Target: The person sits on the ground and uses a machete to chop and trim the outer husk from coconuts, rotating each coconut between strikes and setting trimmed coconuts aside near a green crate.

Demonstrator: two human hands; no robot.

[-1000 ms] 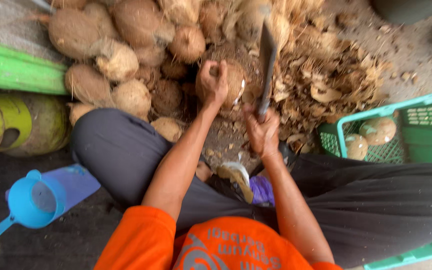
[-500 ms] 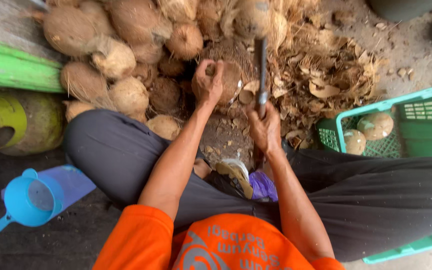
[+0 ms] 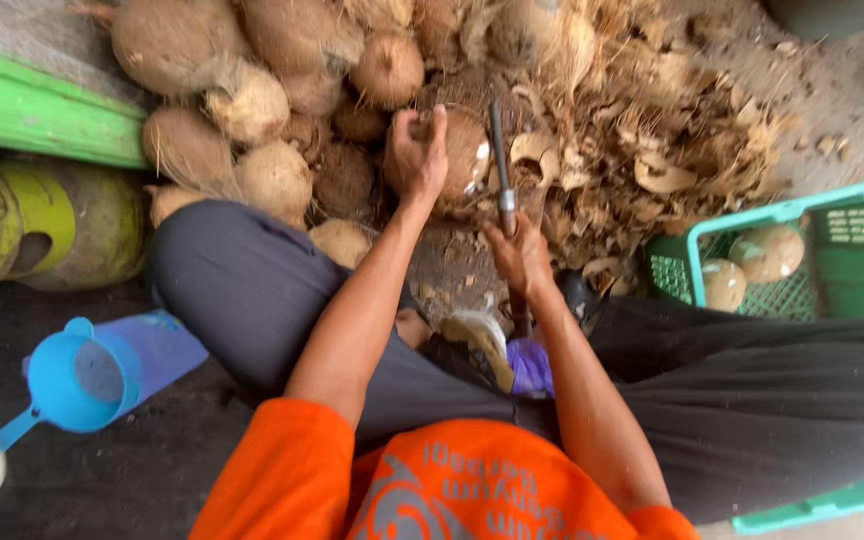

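**Husking station, ground level**

Surface: bare dirt ground, littered with husk scraps. Your left hand is clamped over the coconut, which sits just ahead of your knees against the coconut pile. Your right hand is closed around the knife, blade upright, touching the coconut's right side. Edges: green board left, green crate right, blue scoop near your left leg. Open room: only far right.
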